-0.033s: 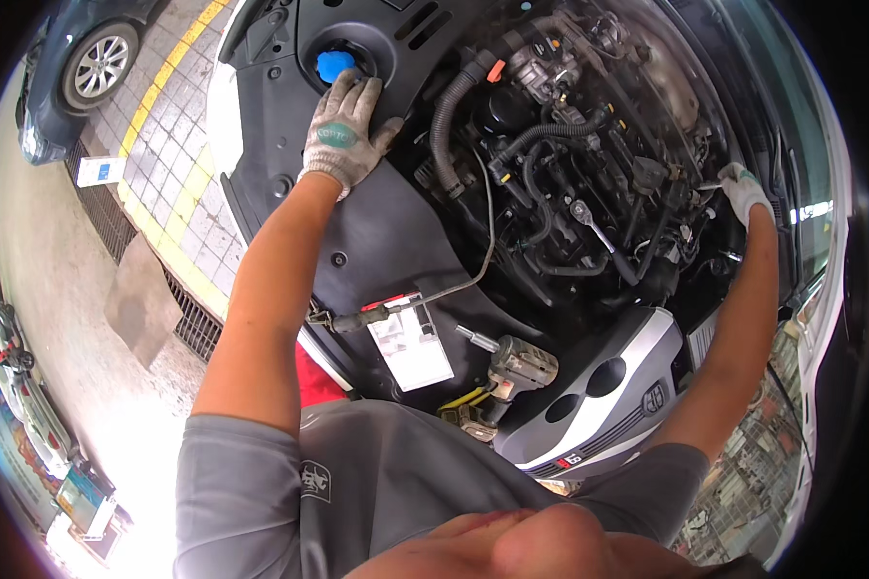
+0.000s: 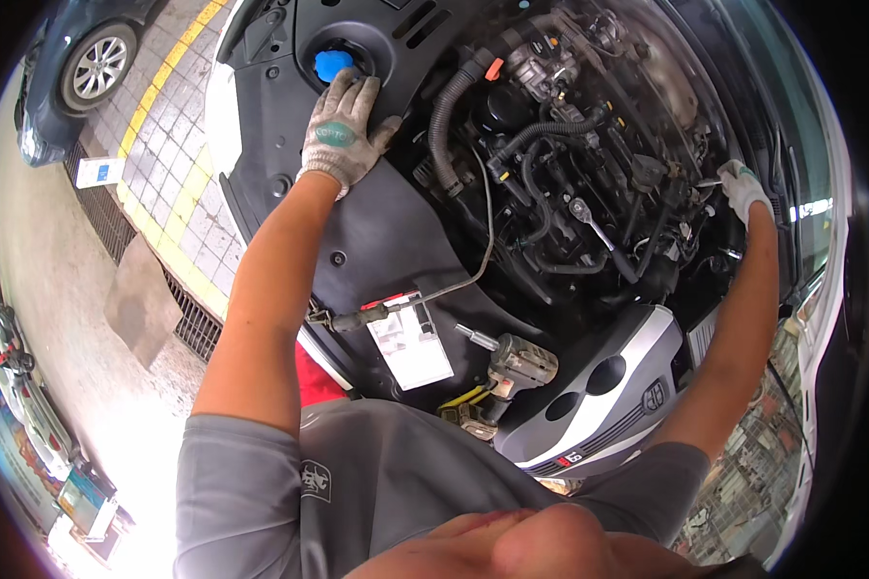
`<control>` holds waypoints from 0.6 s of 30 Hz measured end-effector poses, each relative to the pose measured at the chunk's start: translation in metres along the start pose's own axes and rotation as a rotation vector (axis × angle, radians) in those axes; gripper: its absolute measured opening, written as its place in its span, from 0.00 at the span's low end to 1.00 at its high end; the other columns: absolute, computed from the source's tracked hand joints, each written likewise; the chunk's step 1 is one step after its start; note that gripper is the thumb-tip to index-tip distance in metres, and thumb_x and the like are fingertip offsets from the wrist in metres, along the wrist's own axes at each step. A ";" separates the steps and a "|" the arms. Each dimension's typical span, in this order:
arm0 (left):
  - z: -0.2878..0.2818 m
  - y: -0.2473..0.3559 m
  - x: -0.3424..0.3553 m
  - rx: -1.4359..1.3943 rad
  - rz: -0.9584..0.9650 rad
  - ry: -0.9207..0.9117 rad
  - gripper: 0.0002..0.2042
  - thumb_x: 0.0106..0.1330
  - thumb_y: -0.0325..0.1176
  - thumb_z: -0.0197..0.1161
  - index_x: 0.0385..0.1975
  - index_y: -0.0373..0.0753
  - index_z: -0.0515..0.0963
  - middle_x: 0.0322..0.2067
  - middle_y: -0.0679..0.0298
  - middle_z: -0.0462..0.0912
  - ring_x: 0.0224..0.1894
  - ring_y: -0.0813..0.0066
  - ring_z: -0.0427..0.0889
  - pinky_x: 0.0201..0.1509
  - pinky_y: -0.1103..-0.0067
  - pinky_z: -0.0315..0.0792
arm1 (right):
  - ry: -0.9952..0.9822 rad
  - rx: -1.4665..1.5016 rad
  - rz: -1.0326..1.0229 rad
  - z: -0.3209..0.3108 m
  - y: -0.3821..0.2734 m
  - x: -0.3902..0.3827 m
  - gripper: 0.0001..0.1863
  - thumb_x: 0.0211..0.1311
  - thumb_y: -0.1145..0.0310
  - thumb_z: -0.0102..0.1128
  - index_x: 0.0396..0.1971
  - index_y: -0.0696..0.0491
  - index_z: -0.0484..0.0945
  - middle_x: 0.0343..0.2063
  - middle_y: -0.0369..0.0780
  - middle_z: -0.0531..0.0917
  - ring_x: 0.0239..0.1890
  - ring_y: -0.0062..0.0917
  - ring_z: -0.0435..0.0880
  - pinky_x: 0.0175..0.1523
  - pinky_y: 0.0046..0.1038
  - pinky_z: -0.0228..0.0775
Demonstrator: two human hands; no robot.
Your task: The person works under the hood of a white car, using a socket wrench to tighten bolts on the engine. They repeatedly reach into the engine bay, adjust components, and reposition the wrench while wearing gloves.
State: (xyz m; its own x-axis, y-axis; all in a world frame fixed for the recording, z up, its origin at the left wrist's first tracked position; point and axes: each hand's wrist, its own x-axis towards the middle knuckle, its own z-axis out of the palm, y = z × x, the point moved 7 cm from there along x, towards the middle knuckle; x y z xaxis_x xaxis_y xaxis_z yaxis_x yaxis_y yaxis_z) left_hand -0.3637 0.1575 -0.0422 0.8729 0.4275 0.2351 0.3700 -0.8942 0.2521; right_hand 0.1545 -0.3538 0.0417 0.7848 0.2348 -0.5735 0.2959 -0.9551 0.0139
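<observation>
My left hand [image 2: 343,135], in a pale knit glove, rests flat on the black plastic front cover [image 2: 396,222] of an open engine bay. Its fingers are stretched out and the thumb stands apart, just below a blue cap [image 2: 333,65]. At the far right of the engine [image 2: 560,164], my gloved right hand [image 2: 743,191] is closed around the end of a thin metal tool [image 2: 711,182]. The tool's other end is lost among dark engine parts. A ratchet wrench [image 2: 599,232] lies across the middle of the engine, touched by neither hand.
Closer to me lie a cordless impact wrench [image 2: 521,367] with a socket, a grey engine cover [image 2: 599,405] and a white printed sheet [image 2: 411,349]. A thin bent rod with a dark grip [image 2: 359,318] reaches over the engine edge. The windscreen [image 2: 801,145] borders the right side.
</observation>
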 end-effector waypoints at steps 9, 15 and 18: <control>0.000 -0.002 0.001 0.029 -0.002 -0.008 0.34 0.70 0.52 0.63 0.70 0.38 0.68 0.67 0.54 0.74 0.77 0.54 0.60 0.80 0.60 0.56 | 0.123 -0.293 -0.101 -0.002 -0.001 0.003 0.21 0.75 0.58 0.53 0.62 0.51 0.73 0.49 0.47 0.84 0.58 0.38 0.82 0.59 0.34 0.73; 0.003 -0.001 0.001 0.043 -0.004 -0.014 0.34 0.70 0.53 0.62 0.70 0.38 0.68 0.67 0.54 0.74 0.77 0.54 0.60 0.80 0.60 0.56 | 0.142 -0.218 -0.137 -0.002 -0.003 0.003 0.21 0.77 0.54 0.49 0.58 0.52 0.75 0.51 0.47 0.84 0.58 0.41 0.83 0.61 0.37 0.71; 0.004 -0.003 0.000 0.058 -0.014 -0.019 0.34 0.70 0.54 0.61 0.70 0.38 0.68 0.67 0.55 0.74 0.77 0.56 0.60 0.80 0.61 0.56 | 0.239 -0.224 -0.040 -0.006 -0.007 0.002 0.21 0.77 0.53 0.49 0.58 0.52 0.76 0.56 0.48 0.83 0.61 0.45 0.80 0.63 0.39 0.71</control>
State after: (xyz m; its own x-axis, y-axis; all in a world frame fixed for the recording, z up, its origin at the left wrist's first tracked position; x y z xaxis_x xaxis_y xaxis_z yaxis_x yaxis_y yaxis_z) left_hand -0.3636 0.1592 -0.0471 0.8731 0.4380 0.2139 0.3998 -0.8945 0.1999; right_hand 0.1576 -0.3459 0.0448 0.8678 0.3324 -0.3693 0.4206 -0.8871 0.1899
